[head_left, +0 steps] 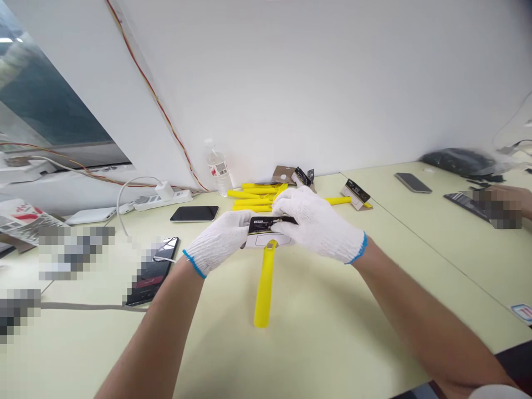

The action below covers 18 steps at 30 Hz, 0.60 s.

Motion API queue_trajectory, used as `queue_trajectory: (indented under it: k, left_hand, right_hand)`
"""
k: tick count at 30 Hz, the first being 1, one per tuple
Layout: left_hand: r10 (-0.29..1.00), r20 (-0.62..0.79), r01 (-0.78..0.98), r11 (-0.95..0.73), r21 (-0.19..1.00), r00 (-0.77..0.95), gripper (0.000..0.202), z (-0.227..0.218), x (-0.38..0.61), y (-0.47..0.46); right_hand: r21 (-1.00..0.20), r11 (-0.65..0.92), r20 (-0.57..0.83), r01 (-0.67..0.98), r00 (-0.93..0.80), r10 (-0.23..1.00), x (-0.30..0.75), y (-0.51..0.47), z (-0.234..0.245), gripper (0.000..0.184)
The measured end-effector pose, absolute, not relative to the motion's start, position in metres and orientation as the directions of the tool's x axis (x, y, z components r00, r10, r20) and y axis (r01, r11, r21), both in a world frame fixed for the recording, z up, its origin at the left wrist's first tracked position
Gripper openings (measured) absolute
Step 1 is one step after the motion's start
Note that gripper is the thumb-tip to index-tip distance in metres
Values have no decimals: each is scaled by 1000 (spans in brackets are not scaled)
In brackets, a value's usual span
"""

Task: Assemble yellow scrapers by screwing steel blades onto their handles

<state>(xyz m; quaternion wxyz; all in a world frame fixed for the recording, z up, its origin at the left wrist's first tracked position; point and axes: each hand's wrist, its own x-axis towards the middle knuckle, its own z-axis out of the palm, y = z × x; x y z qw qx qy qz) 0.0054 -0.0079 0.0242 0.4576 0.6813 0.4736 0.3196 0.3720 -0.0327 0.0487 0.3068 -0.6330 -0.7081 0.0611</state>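
My left hand point(225, 237), in a white knitted glove with a blue cuff, pinches the left edge of a black-and-white card point(261, 224). On the card's right side lies my right hand point(319, 223), gloved the same way, with its fingers closed on the card's upper and right part. From the card's lower edge a yellow shoehorn point(264, 288) points toward me, its narrow holed end at the card. Just beyond my hands lies a group of yellow shoehorns point(251, 202), some with cards point(285, 174). Another carded shoehorn point(341, 200) sticks out to the right, its card point(356, 193) standing tilted.
A water bottle point(218, 172) stands against the wall. Phones point(194, 214) point(154, 271) and a power strip point(164, 198) with cables lie at left. Further right are a grey phone point(412, 182), a black bag point(457, 160) and another person's hand point(509, 200).
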Motion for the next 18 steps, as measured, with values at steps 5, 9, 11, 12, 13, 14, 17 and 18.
queue_trajectory:
  k: [5, 9, 11, 12, 13, 14, 17, 18]
  left_hand:
    - [899, -21, 403, -175, 898, 438, 23, 32, 3, -13]
    - [972, 82, 341, -156, 927, 222, 36, 31, -1, -9]
    - [985, 171, 275, -170, 946, 19, 42, 30, -6, -5]
    - [977, 205, 242, -184, 953, -62, 44, 30, -10, -2]
    - [969, 220, 211, -194, 958, -109, 45, 30, -14, 0]
    - [966, 224, 181, -200, 963, -125, 46, 29, -17, 2]
    - [968, 222, 126, -208, 970, -114, 45, 27, -24, 5]
    - [969, 222, 121, -208, 970, -109, 45, 27, -25, 5]
  right_hand:
    - [-439, 441, 172, 783, -408, 897, 223, -29, 48, 33]
    - [-440, 400, 230, 804, -330, 916, 253, -26, 62, 26]
    - [-460, 335, 272, 822, -229, 935, 283, -20, 69, 24]
    - [-479, 284, 277, 831, -164, 947, 300, -16, 71, 27]
    - [-535, 156, 299, 830, 14, 954, 318, -12, 70, 28]
    - [-558, 40, 293, 829, 152, 944, 336, -8, 67, 29]
    - [-519, -223, 307, 825, 423, 852, 395, 1, 44, 30]
    - [-507, -307, 261, 805, 483, 836, 413, 2, 32, 32]
